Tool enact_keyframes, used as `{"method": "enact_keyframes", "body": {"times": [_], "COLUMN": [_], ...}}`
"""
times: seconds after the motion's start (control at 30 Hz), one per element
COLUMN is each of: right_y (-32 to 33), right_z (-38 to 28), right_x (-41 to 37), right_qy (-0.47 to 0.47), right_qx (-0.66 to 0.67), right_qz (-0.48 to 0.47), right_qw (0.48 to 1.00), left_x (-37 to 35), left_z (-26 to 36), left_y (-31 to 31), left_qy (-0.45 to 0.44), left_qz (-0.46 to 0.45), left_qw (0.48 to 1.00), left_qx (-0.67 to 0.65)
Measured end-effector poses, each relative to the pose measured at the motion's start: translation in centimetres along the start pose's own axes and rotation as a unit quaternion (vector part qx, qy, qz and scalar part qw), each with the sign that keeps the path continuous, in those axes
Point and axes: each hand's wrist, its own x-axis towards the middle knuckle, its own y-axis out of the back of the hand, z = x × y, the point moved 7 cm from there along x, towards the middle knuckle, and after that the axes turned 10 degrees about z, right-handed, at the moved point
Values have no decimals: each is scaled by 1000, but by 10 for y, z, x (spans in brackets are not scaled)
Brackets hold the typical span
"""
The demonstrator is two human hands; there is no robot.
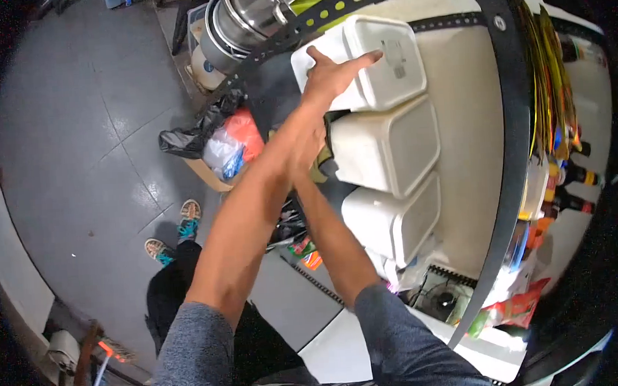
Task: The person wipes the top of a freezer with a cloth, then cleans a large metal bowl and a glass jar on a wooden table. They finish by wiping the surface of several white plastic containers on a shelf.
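Observation:
My left hand (pixel 332 74) lies on the uppermost white lidded container (pixel 391 59), its visible fingers spread, one reaching onto the lid and another over the side. My right hand (pixel 311 147) is partly hidden behind my left forearm, close to an olive-green item (pixel 319 173); its fingers and anything in them cannot be made out. Below the uppermost container in view, a second white container (pixel 389 147) and a third (pixel 398 223) stand in a row on the pale shelf (pixel 468 143).
Metal pots (pixel 247 18) are at the top. A box (pixel 214 175) with plastic bags stands left of my arms. A black perforated frame (pixel 517 98) edges the shelf, with bottles (pixel 575 200) beyond it. My shoes (pixel 190 212) are on the grey floor (pixel 103 134).

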Motion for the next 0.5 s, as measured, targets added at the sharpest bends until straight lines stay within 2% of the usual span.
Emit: {"method": "enact_keyframes", "body": {"times": [0.03, 0.07, 0.1, 0.13, 0.2, 0.23, 0.27, 0.3, 0.33, 0.37, 0.4, 0.43, 0.47, 0.5], "right_y": [8, 13, 21, 22, 19, 17, 6, -23, -48, -65, -57, -33, -7, 13], "right_z": [-26, -42, -47, -38, -23, -17, 3, 44, 77, 103, 92, 60, 22, -14], "right_x": [3, 1, 0, 2, 4, 2, 7, 16, 19, 8, -1, 1, 1, 1], "right_qy": [12, -6, -26, -21, 24, 44, 43, -74, -190, -304, -309, -196, -74, 50], "right_qx": [-4, -177, -347, -356, -145, -32, -30, -41, -49, -59, -58, -38, -16, 8], "right_qz": [0, -22, -40, -41, -5, 12, 9, -85, -177, -264, -263, -177, -87, 5], "right_qw": [1000, 984, 937, 933, 989, 998, 999, 993, 964, 913, 912, 964, 993, 999], "left_x": [8, 13, 15, 17, 17, 14, 6, -2, -7, -10, -13, -16, -18, -18], "left_z": [2, 0, 0, 0, 4, 4, 8, 12, 14, 11, 8, 6, 6, 1], "left_y": [-10, -20, -25, -31, -35, -31, -24, -17, -12, -9, -6, -5, -2, -3], "left_qy": [30, 63, 70, 66, 51, 54, 55, 53, 49, 49, 31, 13, -7, -9], "left_qz": [-12, -26, -26, -51, -103, -103, -125, -143, -164, -165, -155, -146, -135, -135], "left_qw": [999, 997, 996, 996, 993, 993, 990, 987, 982, 982, 984, 986, 988, 988], "left_qx": [-16, -32, -45, -35, -4, -3, -31, -58, -84, -79, -77, -76, -76, -74]}}
